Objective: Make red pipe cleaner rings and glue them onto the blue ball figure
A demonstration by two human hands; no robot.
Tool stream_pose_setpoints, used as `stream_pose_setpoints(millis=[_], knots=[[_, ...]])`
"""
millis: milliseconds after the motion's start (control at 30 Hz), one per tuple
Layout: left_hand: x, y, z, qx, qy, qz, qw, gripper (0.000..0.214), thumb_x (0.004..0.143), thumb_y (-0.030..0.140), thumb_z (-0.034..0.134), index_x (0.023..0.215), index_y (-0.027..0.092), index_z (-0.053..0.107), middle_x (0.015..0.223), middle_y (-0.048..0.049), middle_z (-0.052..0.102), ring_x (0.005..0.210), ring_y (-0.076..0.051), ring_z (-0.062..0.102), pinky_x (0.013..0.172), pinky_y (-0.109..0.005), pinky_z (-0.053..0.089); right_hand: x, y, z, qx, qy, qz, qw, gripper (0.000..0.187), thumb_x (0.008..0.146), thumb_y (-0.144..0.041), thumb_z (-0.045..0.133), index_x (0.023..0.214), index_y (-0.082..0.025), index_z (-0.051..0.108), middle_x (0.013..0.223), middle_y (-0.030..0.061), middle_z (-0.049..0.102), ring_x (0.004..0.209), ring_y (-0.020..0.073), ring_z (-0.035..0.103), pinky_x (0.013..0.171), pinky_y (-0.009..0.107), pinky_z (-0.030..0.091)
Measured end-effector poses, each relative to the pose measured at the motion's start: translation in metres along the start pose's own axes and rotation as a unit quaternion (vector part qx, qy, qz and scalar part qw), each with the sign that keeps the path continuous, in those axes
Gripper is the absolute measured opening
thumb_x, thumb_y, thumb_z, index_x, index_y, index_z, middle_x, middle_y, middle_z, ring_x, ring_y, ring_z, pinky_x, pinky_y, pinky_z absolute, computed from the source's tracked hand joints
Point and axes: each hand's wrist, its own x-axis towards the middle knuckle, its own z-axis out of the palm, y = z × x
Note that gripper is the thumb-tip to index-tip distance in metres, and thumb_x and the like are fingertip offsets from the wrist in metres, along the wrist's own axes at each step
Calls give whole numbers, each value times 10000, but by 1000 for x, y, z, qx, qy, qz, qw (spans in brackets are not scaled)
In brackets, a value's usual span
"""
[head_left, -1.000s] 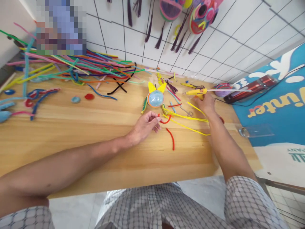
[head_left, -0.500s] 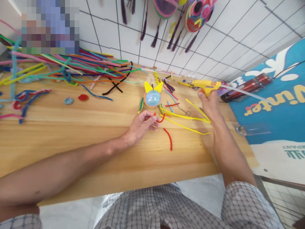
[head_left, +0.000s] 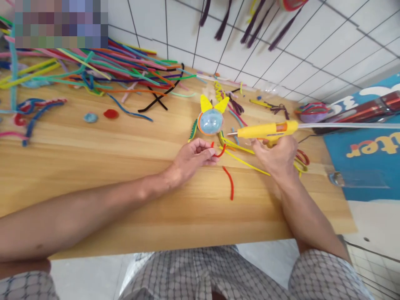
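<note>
My left hand pinches a short red pipe cleaner bent into a curve. My right hand grips a yellow glue gun by its handle, the metal nozzle pointing left and a long glue stick sticking out of its back. Just beyond my left hand sits a clear bluish dome with yellow ear shapes on top and a green strip on either side. Another red pipe cleaner piece lies on the table, nearer to me. Yellow pipe cleaners stretch under the glue gun.
A heap of coloured pipe cleaners covers the back left of the wooden table. Red and blue discs lie left of centre. Scissors rest beyond my right hand. Dark tassels hang before the tiled wall.
My right hand has brought the glue gun nearer to the red pipe cleaner, lower and in front of the dome. The left hand keeps its pinch. The view has shifted a little.
</note>
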Motion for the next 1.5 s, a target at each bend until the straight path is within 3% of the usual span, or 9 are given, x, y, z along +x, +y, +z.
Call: stream_pose_setpoints(millis=[200, 433, 833, 1200, 1500], knots=[[1, 0, -1, -2, -2, -11, 1000, 294, 880, 223, 903, 929, 167, 619, 855, -1, 802, 787, -141, 801, 858, -339, 685, -12, -5, 4, -7, -31, -44, 999, 228, 824, -445, 696, 929, -246, 661, 755, 92, 702, 837, 352, 751, 766, 479, 615], [1, 2, 1, 23, -4, -22, 999, 266, 910, 183, 871, 907, 169, 605, 844, -6, 791, 768, -139, 791, 847, -341, 677, -13, -12, 1, -7, -92, -28, 995, 281, 870, -454, 660, 1052, -250, 724, 840, 128, 743, 931, 388, 768, 842, 531, 636], [1, 5, 3, 26, -4, -45, 999, 160, 972, 82, 754, 901, 153, 629, 831, -4, 784, 733, -121, 776, 830, -317, 670, -11, -18, 0, 10, -106, -35, 994, 337, 846, -354, 631, 1151, -256, 734, 1019, 143, 811, 1080, 391, 778, 974, 554, 631], [1, 4, 3, 26, -10, -38, 999, 206, 953, 94, 804, 887, 158, 619, 824, 0, 779, 719, -112, 783, 771, -268, 664, -9, -19, 0, -3, -118, -36, 992, 302, 859, -358, 612, 1127, -267, 716, 1011, 143, 803, 1064, 395, 780, 949, 552, 639], [-2, 5, 3, 65, 1, -26, 998, 273, 853, 228, 922, 894, 160, 661, 827, -1, 790, 743, -135, 782, 772, -290, 674, -13, -10, 8, 7, -106, -47, 993, 221, 871, -360, 618, 1020, -243, 733, 937, 131, 807, 976, 365, 777, 912, 509, 633]])
